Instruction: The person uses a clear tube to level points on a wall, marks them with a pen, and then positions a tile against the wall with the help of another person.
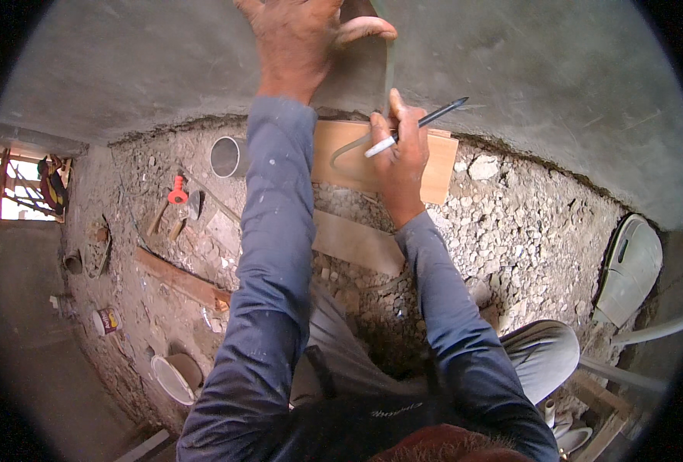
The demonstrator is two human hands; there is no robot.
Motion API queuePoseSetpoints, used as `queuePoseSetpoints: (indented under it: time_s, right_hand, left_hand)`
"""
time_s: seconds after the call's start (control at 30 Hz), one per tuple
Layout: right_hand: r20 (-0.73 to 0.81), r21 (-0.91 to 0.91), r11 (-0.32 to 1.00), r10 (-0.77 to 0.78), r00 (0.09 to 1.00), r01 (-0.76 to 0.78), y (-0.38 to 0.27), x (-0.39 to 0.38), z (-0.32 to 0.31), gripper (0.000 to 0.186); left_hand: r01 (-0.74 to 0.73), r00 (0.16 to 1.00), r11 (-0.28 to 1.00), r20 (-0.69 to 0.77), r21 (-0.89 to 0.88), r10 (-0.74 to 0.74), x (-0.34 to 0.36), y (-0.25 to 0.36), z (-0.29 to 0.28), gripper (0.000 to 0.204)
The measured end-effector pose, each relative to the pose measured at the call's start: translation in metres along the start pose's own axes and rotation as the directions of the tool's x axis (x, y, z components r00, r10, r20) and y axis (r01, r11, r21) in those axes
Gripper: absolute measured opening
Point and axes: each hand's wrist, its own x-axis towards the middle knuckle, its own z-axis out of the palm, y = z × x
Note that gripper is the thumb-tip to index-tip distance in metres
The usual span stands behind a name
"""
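Observation:
My left hand (pixel 299 46) is raised against the grey wall (pixel 511 54). Its thumb is stretched out to the right and meets a thin clear hose (pixel 390 65); the other fingertips are cut off by the top edge. Lower down, my right hand (pixel 404 158) is closed around a black and white marker pen (pixel 441 112), its dark end pointing up to the right. Thumb and forefinger of that hand also close on the hose where it runs down the wall. Below, the hose curves over a tan board (pixel 440 165) lying at the wall's foot.
Rubble (pixel 511 223) covers the ground. Another flat board (pixel 357 242) lies nearer me. Leftward are a white cylindrical container (pixel 226 156), a red-guarded hand tool (pixel 178 191), a wooden plank (pixel 179 279) and a bucket (pixel 178 377). A grey plastic shell (pixel 632 262) leans at the right.

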Motion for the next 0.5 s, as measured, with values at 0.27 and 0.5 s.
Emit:
queuePoseSetpoints:
  time_s: [0.27,0.5]
  right_hand:
    - [-0.041,-0.043,0.998,-0.042,0.998,0.040,0.011,0.004,0.038,0.049]
    - [0.024,-0.140,0.979,-0.146,0.989,0.148,0.018,0.004,0.015,0.054]
  left_hand:
    - [0.054,0.982,0.996,0.185,-0.065,-0.041,0.001,-0.001,-0.015,0.099]
    - [0.085,0.969,0.986,0.242,-0.142,-0.049,0.001,-0.002,-0.021,0.099]
